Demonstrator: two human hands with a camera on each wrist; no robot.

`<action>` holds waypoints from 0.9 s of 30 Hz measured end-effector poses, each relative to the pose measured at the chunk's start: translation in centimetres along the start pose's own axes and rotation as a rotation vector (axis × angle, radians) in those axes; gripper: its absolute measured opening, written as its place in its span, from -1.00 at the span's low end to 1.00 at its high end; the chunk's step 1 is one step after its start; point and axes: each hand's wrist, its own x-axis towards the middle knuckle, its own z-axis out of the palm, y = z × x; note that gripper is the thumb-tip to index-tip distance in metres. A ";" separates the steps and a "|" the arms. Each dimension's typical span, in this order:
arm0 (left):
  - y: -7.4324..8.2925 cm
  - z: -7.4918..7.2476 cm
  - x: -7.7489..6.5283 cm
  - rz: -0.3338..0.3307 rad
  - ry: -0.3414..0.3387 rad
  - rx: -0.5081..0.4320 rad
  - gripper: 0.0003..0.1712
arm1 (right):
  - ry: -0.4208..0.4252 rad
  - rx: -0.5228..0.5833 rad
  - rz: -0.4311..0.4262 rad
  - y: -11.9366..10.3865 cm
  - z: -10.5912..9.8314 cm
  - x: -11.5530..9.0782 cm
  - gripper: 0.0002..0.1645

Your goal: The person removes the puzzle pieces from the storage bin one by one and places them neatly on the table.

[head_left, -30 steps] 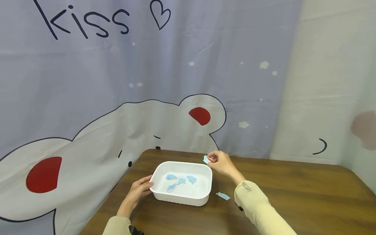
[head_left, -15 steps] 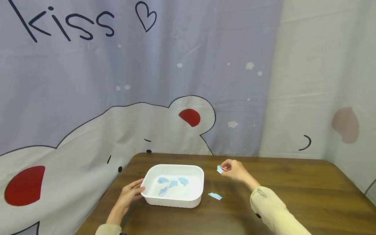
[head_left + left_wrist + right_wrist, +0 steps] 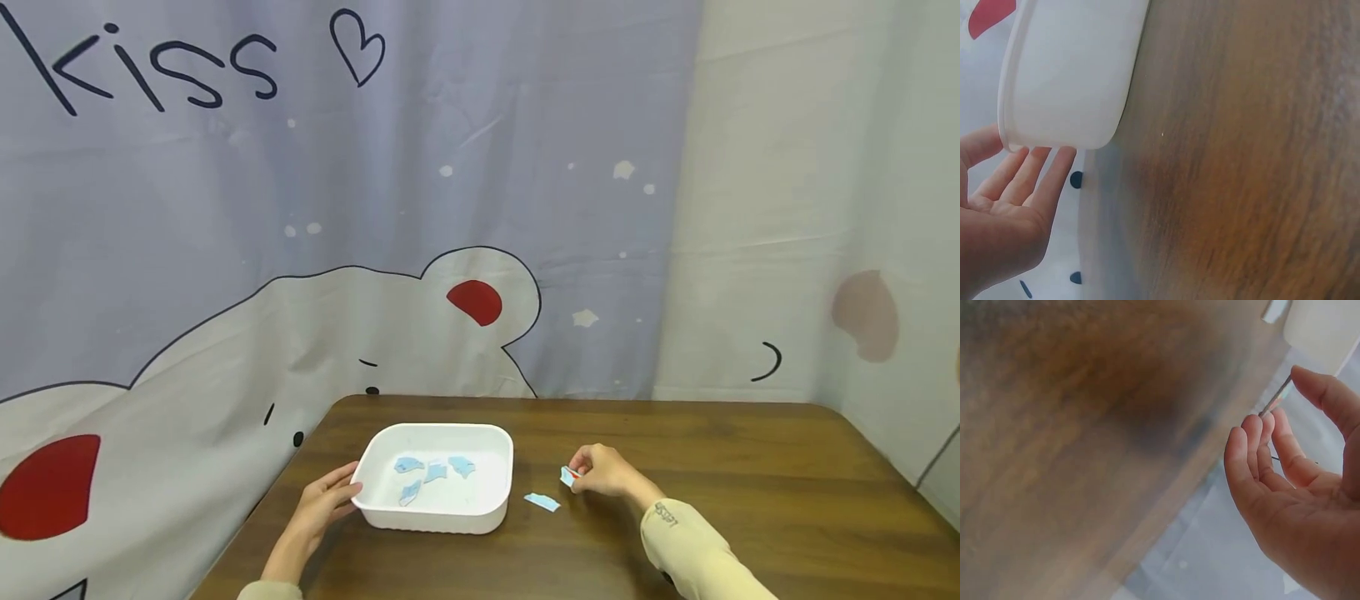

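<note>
My left hand [image 3: 318,504] holds the near-left rim of a white plastic basin [image 3: 431,522]. In the left wrist view its thumb lies over the rim and its fingertips touch the outer wall. Inside the basin lie several flat, light-blue jagged pieces [image 3: 436,472]. To the basin's right, my right hand [image 3: 606,472] pinches another light-blue piece [image 3: 567,476] with a red mark; the right wrist view shows this thin piece [image 3: 1277,395] edge-on between thumb and fingertips. Just left of and nearer than that hand, one loose light-blue piece [image 3: 542,502] lies flat on the table.
The brown wooden table [image 3: 720,475] extends far to the right of my right hand. A printed curtain [image 3: 375,325] with a white cartoon figure hangs behind the table's back edge.
My right hand has moved away from the basin's far right corner, then lower and nearer, still pinching the red-marked piece. My left hand stays on the basin. The head view has swung right.
</note>
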 end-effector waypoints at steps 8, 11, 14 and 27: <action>-0.2 -0.3 -0.1 -0.014 -0.002 -0.012 -0.33 | -0.045 -0.032 0.037 0.4 1.0 -0.3 -0.73; -0.2 -0.2 0.0 -0.016 -0.011 -0.016 -0.33 | -0.039 -0.026 0.049 0.6 1.2 -0.5 -0.72; -0.2 -0.2 0.2 -0.015 -0.011 -0.021 -0.33 | -0.028 -0.017 0.057 0.8 1.3 -0.7 -0.71; -0.2 -0.2 0.1 -0.014 -0.018 -0.026 -0.33 | -0.046 0.014 0.074 1.1 1.3 -0.9 -0.65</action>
